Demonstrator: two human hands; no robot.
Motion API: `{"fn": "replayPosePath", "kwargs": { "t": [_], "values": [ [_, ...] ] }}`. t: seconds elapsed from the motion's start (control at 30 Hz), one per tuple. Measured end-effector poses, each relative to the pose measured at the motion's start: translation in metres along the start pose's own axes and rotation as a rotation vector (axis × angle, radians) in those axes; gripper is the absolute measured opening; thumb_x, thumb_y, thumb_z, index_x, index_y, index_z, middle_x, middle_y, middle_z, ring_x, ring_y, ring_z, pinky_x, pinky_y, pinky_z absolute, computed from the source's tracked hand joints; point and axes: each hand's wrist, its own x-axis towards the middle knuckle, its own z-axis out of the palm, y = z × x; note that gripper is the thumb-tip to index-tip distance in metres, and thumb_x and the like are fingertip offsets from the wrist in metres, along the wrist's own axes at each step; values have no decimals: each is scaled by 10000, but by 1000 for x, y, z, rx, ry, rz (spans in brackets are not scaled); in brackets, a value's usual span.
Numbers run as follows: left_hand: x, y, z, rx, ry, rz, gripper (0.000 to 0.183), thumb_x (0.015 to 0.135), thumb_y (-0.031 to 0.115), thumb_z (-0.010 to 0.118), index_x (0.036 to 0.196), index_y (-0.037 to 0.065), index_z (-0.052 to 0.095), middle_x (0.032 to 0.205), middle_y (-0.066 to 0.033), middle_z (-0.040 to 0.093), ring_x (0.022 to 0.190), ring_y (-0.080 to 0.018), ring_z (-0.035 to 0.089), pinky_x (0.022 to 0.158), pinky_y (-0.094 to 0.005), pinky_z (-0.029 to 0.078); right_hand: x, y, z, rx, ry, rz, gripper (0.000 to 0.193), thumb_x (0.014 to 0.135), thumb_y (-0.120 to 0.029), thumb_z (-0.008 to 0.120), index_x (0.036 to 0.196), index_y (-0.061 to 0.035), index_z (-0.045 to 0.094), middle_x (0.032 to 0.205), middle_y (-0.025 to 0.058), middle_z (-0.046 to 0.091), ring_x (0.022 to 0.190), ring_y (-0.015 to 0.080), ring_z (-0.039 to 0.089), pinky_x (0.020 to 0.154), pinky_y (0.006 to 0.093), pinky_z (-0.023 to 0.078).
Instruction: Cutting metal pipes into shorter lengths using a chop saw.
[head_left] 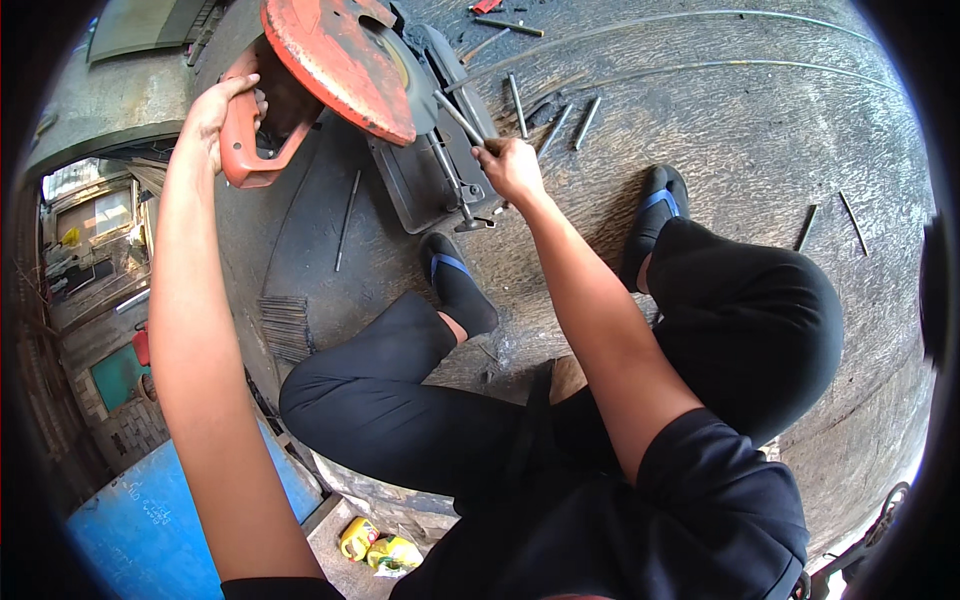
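Two hands work here: my left hand (215, 115) is closed around the orange handle (245, 150) of the orange-guarded chop saw (340, 60), raised; my right hand (510, 168) grips a thin grey steel rod (458, 118) whose long axis slants up-left from it, under the blade.

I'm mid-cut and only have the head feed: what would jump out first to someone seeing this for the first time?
First, the orange chop saw at top centre, its guard raised, with the left hand gripping its orange handle. Just right of it, the right hand holds a thin metal rod on the saw's dark base. Short cut rods lie scattered on the dark floor beyond, and the person's sandalled feet sit close to the machine.
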Motion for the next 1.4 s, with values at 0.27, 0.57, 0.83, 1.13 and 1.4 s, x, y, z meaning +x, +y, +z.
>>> {"fn": "replayPosePath", "kwargs": {
  "t": [0.27, 0.57, 0.83, 1.13, 1.4],
  "values": [
    [-5, -2, 4, -6, -12, 24, 357, 837, 269, 664, 1126, 86, 562, 894, -31, 644, 742, -149, 633, 625, -274, 473, -2, -2, 3, -88, 55, -14, 264, 792, -281, 684, 944, -66, 705, 816, 196, 663, 807, 358, 652, 756, 403, 504],
    [-6, -2, 4, -27, -9, 14, 404, 833, 287, 670, 1169, 97, 547, 945, -27, 643, 804, -145, 638, 658, -273, 469, 1, 4, 8, -152, 92, -37, 236, 792, -243, 663, 962, -85, 708, 852, 201, 662, 833, 370, 647, 787, 419, 506],
    [-7, -3, 5, -32, 4, 46, 335, 844, 293, 661, 1070, 62, 572, 907, -49, 659, 767, -148, 650, 572, -248, 493, 2, 2, 4, -108, 51, -107, 294, 804, -237, 673, 994, -13, 687, 818, 237, 648, 783, 351, 661, 735, 383, 499],
    [-4, -3, 3, -8, 2, 41, 385, 825, 308, 684, 1100, 68, 560, 913, -45, 659, 775, -143, 652, 571, -244, 492, 2, -4, -2, -50, -59, -80, 282, 830, -242, 624, 946, 8, 685, 801, 254, 638, 813, 377, 648, 774, 395, 500],
    [-3, -3, 5, -40, -9, 52, 367, 833, 291, 679, 1109, 83, 557, 897, -32, 658, 756, -140, 654, 559, -242, 491, 4, -3, -1, -15, -74, -73, 296, 863, -255, 593, 937, 19, 678, 798, 266, 637, 829, 396, 640, 780, 410, 492]
  ]
}}
